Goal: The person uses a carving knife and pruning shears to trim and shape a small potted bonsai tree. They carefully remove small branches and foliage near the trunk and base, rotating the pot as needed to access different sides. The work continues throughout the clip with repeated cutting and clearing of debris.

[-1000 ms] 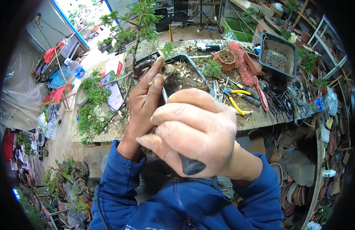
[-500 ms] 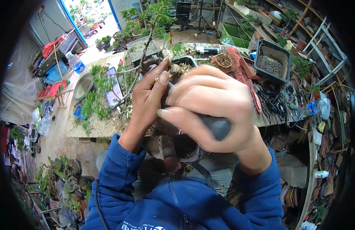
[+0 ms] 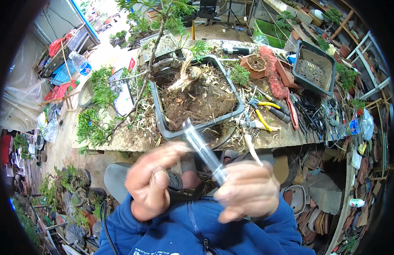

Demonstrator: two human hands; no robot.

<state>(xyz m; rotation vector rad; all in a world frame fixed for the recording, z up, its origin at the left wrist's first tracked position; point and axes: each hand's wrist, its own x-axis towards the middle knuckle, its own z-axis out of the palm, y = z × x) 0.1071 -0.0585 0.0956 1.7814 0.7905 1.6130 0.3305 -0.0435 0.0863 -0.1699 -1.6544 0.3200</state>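
Observation:
My right hand (image 3: 250,191) grips a carving chisel (image 3: 202,148) with a shiny metal shaft, blurred by motion and pointing up and left. Its handle is hidden in the fist. My left hand (image 3: 150,180) is beside it, also blurred, fingers stretched toward the shaft and thumb apart; I see nothing held in it. Beyond both hands sits a dark square pot (image 3: 238,111) of soil and wood shavings. In it a small conifer has a pale, stripped stub of wood (image 3: 188,75), and its thin trunk (image 3: 156,46) rises at the left with green foliage.
Yellow-handled pliers (image 3: 261,114), pruning shears (image 3: 250,124) and a red-handled tool (image 3: 291,111) lie right of the pot. A black plastic basket (image 3: 314,68) stands farther right. Foliage (image 3: 92,127) spreads over the bench's left side. Wood chips are scattered about the pot.
Both hands have left the stripped wood and come down toward my body, apart from each other. The chisel's metal shaft now shows, and the pot is uncovered.

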